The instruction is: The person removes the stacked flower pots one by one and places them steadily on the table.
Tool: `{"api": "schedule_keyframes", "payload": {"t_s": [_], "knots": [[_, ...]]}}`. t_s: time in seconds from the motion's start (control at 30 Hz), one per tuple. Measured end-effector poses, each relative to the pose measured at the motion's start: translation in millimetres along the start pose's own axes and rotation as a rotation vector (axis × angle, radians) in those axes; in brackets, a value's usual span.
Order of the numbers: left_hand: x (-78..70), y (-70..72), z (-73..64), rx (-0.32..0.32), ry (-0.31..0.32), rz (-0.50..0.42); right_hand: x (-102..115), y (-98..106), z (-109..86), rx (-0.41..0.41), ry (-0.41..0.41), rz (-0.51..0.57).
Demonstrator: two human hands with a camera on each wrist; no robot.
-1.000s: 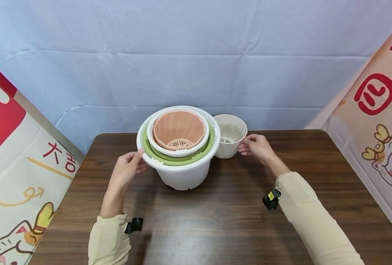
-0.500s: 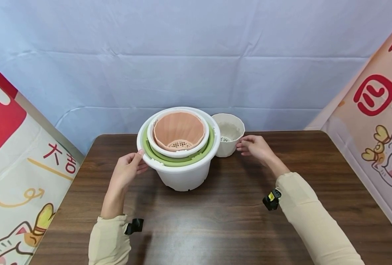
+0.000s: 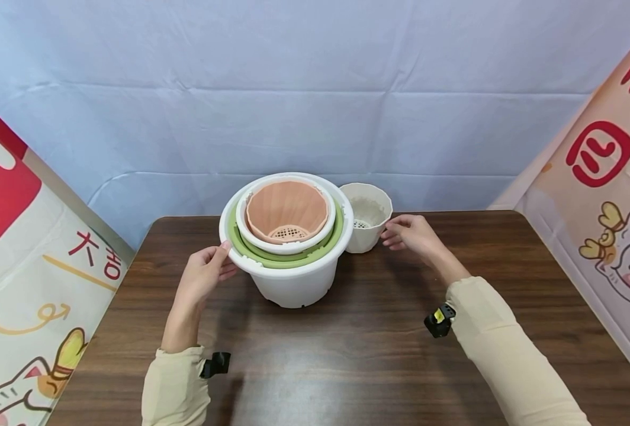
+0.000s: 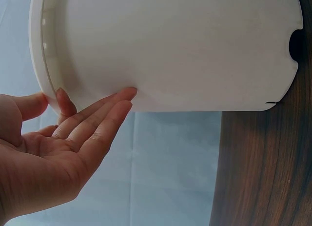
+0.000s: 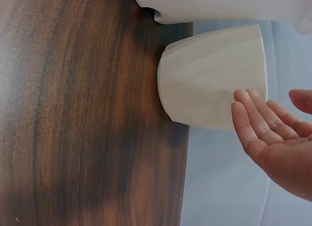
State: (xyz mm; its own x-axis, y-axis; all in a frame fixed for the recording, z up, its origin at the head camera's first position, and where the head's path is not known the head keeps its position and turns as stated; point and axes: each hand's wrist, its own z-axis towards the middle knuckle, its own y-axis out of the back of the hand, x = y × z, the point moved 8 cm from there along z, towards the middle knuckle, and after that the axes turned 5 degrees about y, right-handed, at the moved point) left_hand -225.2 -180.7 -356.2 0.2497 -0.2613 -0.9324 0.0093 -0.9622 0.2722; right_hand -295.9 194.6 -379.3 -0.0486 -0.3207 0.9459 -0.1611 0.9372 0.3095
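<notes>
A large white flowerpot [image 3: 293, 287] stands upright on the table. Nested inside it are a green pot [image 3: 293, 260], a smaller white pot [image 3: 242, 222] and an orange pot [image 3: 288, 204] with a holed bottom. My left hand [image 3: 204, 269] pinches the large pot's rim at its left side, thumb on top and index finger below; the left wrist view shows the other fingers [image 4: 97, 133] stretched along the outer wall. Right beside the stack stands a small cream flowerpot [image 3: 365, 236]. My right hand [image 3: 411, 236] has its straight fingertips [image 5: 241, 96] at that pot's wall, its thumb held apart.
The dark wooden table [image 3: 315, 367] has its back edge just behind the pots. A pale cloth [image 3: 315, 89] hangs behind it. Printed banners flank the table on the left [image 3: 38, 284] and right [image 3: 603, 207].
The small cream pot has shifted slightly left, closer against the large white pot, and my right hand moved left with it. My left hand has stayed at the rim.
</notes>
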Motion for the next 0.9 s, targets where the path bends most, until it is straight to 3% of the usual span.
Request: {"api": "schedule_keyframes", "payload": {"t_s": [0.5,0.9], "knots": [[-2.4,0.6,-0.9,-0.001,-0.011,-0.013,31.1,-4.1,-5.6,0.064,0.026,-0.038],[0.8,-0.3,0.3,0.005,-0.002,-0.013,53.0,-5.7,-9.5,0.062,0.053,-0.05]]}}
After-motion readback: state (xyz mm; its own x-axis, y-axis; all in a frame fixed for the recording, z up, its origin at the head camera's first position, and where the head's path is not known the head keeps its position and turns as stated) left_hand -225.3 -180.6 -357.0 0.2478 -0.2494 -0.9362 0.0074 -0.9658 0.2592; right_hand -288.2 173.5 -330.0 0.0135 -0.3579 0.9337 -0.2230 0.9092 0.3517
